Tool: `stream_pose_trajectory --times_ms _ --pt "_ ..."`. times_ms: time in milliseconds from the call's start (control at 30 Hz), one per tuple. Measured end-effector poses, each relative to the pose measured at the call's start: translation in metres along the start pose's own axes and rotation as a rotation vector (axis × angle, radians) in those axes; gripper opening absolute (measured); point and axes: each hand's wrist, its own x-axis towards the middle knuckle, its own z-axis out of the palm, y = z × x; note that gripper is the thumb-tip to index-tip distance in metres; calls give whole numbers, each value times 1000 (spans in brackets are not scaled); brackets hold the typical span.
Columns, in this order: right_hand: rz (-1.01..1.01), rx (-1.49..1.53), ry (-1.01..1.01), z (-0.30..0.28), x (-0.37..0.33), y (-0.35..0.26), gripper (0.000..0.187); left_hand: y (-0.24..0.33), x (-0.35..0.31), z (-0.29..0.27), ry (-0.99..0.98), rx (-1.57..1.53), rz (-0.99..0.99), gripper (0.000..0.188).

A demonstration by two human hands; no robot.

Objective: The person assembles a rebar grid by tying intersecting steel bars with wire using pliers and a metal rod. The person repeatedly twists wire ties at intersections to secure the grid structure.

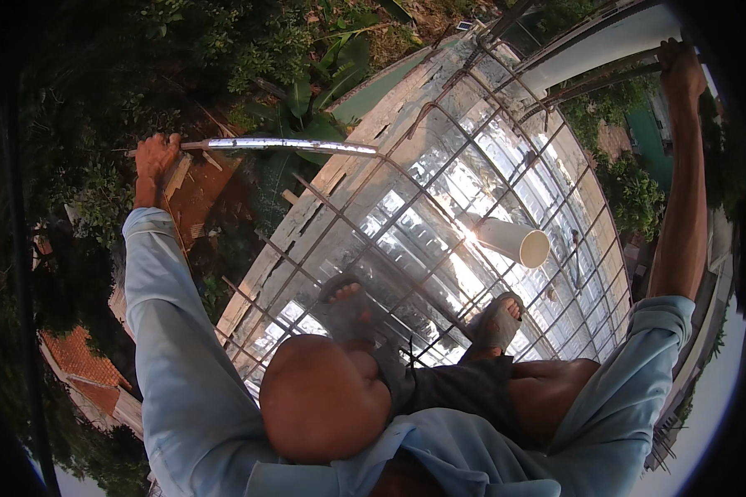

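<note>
My left hand [156, 159], stretched out to the far left, is closed around the rusty end of a long metal pipe [290, 145]. The pipe reaches right, shiny along its middle, and meets a bar of the rebar grid [427, 195] at the slab's left edge. High at the right, my right hand [682, 73] is closed on the end of a dark bar [609, 80]; its fingertips are partly in shadow. A white plastic pipe [506, 238] stands up through the grid in front of my feet.
I squat with sandaled feet [499, 323] on the grid, over shiny metallic sheeting [398, 219]. Weathered boards [327, 186] edge the slab. Trees and a tiled roof [83, 358] lie below on the left. A pale beam [597, 54] runs along the far right.
</note>
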Motion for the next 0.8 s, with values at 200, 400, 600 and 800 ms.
stream_pose_trajectory --times_ms 200,400,600,800 --pt "15 -17 -25 4 -20 -16 18 43 -36 -39 13 -260 -410 44" --pt "38 99 -62 3 1 -6 16 53 -75 -46 95 -383 -592 55" --pt "31 79 31 -4 15 8 31 111 -162 -61 138 -375 -790 53" --pt "72 96 -52 -27 33 14 21 171 -235 -15 309 -409 -927 54"
